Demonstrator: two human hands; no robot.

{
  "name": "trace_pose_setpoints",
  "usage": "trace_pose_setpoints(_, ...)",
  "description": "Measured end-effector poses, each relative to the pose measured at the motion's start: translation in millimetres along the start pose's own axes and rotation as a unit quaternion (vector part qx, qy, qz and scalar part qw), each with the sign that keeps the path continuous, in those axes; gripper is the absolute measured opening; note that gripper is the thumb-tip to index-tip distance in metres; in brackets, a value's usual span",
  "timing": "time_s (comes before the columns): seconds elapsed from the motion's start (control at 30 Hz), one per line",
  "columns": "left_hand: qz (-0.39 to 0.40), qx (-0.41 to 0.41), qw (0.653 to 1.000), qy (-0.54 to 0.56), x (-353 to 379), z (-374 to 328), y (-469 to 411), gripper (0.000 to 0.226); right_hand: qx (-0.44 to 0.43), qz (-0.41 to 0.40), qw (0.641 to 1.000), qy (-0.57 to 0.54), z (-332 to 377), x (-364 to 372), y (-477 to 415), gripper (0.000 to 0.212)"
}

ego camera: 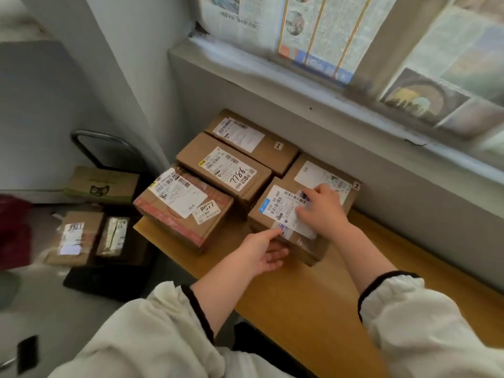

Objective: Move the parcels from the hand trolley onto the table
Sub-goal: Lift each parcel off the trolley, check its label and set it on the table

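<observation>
Several brown cardboard parcels with white labels sit on the wooden table (308, 296), pushed against the wall. The nearest right one, a parcel with a blue-tagged label (275, 211), is held by both hands: my left hand (263, 253) grips its near front edge, my right hand (323, 208) lies flat on its top. Left of it lies a parcel with red tape (182, 208), behind that a parcel marked 7786 (226, 170). On the floor at the left, the hand trolley (109, 282) still carries two small parcels (73, 238) and a green-printed box (102, 184).
A grey wall and window sill (327, 85) covered with newspaper run behind the table. The trolley's dark handle (106, 148) stands against the corner. Something red (13, 230) is at the far left edge. White sleeves cover both forearms.
</observation>
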State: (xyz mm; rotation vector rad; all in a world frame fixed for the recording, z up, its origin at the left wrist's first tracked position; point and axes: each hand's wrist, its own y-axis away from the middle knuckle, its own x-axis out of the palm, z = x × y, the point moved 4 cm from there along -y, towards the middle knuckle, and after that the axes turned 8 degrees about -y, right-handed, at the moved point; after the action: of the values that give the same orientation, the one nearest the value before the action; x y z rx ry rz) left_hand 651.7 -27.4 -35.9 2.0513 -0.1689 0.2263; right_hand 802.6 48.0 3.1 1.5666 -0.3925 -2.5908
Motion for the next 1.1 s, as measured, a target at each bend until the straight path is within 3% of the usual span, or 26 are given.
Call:
trace_pose_setpoints(0.5, -0.032, 0.002, 0.999, 0.020, -6, 6, -34, 0.019, -0.070, -0.030, 0.996, 0.054, -10, 27, 2, 0.058)
trace_pose_setpoints(0.87, -0.034, 0.007, 0.999, 0.028, -6, 7, -36, 0.019, -0.058, -0.040, 0.992, 0.102, -3, 40, 27, 0.050)
trace_pose_setpoints(0.97, -0.058, 0.023, 0.997, -0.040, -6, 5, -34, 0.021, -0.052, -0.015, 0.995, 0.083, -1, 48, 35, 0.053)
trace_pose_setpoints(1.1, -0.134, 0.069, 0.966, -0.208, -6, -4, -25, 0.031, -0.036, 0.002, 0.997, 0.063, 0, 45, 36, 0.054)
